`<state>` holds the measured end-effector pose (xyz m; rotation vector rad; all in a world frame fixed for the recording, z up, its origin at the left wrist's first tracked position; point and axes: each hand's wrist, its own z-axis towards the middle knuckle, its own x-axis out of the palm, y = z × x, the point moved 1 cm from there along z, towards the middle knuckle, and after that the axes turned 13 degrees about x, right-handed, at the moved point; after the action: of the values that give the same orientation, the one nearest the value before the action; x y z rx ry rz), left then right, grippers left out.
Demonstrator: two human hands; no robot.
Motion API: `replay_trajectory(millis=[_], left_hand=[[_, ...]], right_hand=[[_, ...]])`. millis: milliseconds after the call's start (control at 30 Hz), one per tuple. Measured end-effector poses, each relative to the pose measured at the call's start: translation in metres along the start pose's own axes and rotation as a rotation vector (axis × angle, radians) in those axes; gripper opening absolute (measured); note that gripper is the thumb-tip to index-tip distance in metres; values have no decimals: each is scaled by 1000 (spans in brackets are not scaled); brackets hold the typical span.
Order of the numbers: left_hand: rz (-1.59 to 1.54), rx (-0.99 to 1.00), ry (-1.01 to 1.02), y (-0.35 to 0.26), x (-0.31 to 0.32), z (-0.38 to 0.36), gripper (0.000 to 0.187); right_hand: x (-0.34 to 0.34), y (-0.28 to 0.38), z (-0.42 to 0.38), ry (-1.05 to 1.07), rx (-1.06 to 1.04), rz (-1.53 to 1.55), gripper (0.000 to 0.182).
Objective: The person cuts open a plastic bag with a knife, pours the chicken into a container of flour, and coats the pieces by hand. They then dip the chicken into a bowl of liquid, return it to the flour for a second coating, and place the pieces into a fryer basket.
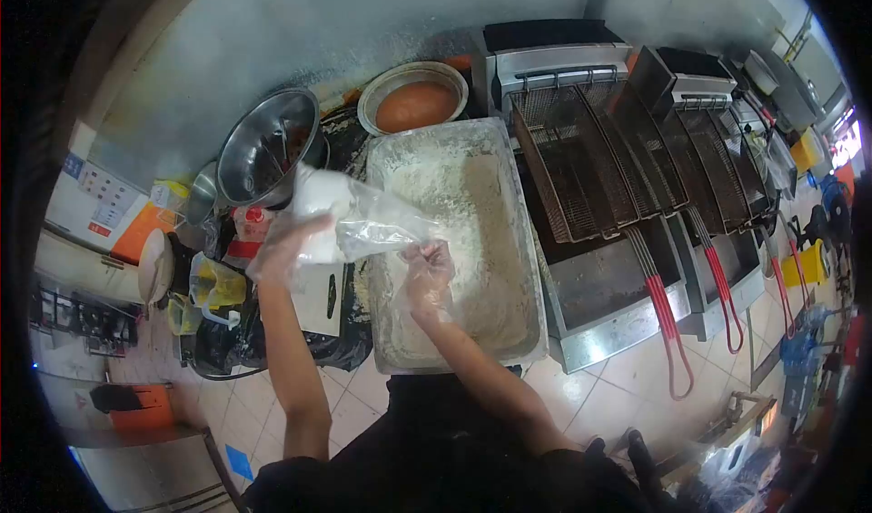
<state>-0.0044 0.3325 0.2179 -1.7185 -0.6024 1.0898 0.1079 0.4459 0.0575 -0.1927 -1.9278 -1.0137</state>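
Note:
A clear plastic bag (372, 225) with white contents is stretched between my two hands. My left hand (289, 245) is wrapped round its bulky end, left of a large metal tray (382, 360) of pale flour. The bag's narrow end is pinched in my right hand (429, 278), which is over the flour (481, 231) in the tray. Thin clear gloves seem to cover both hands.
Behind the tray is a bowl of orange-brown liquid (416, 106). A steel bowl (263, 149) stands at the back left, above a white board (320, 302) with a dark-handled tool. Wire fryer baskets (581, 159) with red handles (668, 318) rest on fryers at the right.

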Motion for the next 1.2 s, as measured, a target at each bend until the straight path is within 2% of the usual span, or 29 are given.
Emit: replay_trajectory(millis=[33, 100, 133, 200, 233, 300, 333, 400, 433, 467, 500, 533, 567, 633, 700, 767, 800, 833, 867, 933, 967, 1033, 1100, 1167, 1200], left_hand=[[-8, 2, -3, 14, -4, -8, 52], [-350, -143, -266, 63, -6, -21, 55], [-361, -144, -274, 88, -5, -25, 55], [-792, -48, -187, 131, 1, -28, 57], [-803, -50, -193, 142, 6, -32, 57], [-1056, -83, -251, 153, 26, -34, 59], [-1071, -83, -261, 159, 34, -31, 59], [-1289, -95, -171, 165, 47, -24, 59], [-1211, -6, -156, 145, 48, -24, 58], [-1246, 9, -51, 148, 51, -17, 60], [-1253, -17, -58, 148, 53, -12, 61], [-1261, -43, -66, 147, 54, -6, 63], [-1269, -69, -74, 146, 56, 0, 65], [-1328, -92, 9, 149, 59, 4, 71], [-1324, -79, -71, 154, 59, 12, 72], [-1352, -20, 25, 164, 48, 13, 71], [-1426, -52, -61, 165, 47, 13, 61], [-1436, -52, -110, 173, 40, 11, 61], [-1501, 20, -33, 180, 32, 10, 61], [-1572, 83, 7, 187, 17, 8, 61], [-1580, 88, -5, 190, 9, 7, 61], [-1400, -55, -133, 197, -15, 2, 62], [-1347, -128, -210, 222, -27, 18, 60], [-1230, -273, -345, 244, -28, 34, 56], [-1126, -111, -426, 240, -27, 36, 49]], right_hand=[[8, 8, 1, 5, -3, -7, 24], [26, 25, -2, 138, -187, -345, 21], [38, 35, -8, 148, -186, -354, 21], [71, 59, -27, 300, -480, -894, 21], [83, 66, -37, 309, -479, -905, 21], [108, 75, -52, 400, -500, -1183, 24], [115, 78, -56, 414, -500, -1195, 24], [126, 83, -61, 458, -586, -1277, 25], [113, 72, -47, 419, -773, -1395, 23], [105, 72, -32, 439, -877, -1414, 19], [120, 87, -39, 375, -825, -1467, 16], [118, 88, -35, 322, -908, -1520, 15], [121, 88, -35, 369, -923, -1515, 15], [127, 90, -35, 328, -685, -1581, 17], [139, 89, -31, 378, -765, -1614, 16], [150, 79, -32, 449, -816, -1646, 16], [158, 73, -35, 508, -817, -1642, 16], [163, 65, -37, 566, -811, -1642, 15], [161, 56, -35, 590, -877, -1719, 15], [173, 36, -36, 676, -856, -1665, 14], [182, 27, -37, 731, -842, -1624, 14], [193, 1, -44, 928, -779, -1608, 11], [199, -27, -52, 921, -885, -1555, 14], [199, -48, -46, 908, -799, -1568, 15], [198, -55, -41, 914, -719, -1572, 16]])
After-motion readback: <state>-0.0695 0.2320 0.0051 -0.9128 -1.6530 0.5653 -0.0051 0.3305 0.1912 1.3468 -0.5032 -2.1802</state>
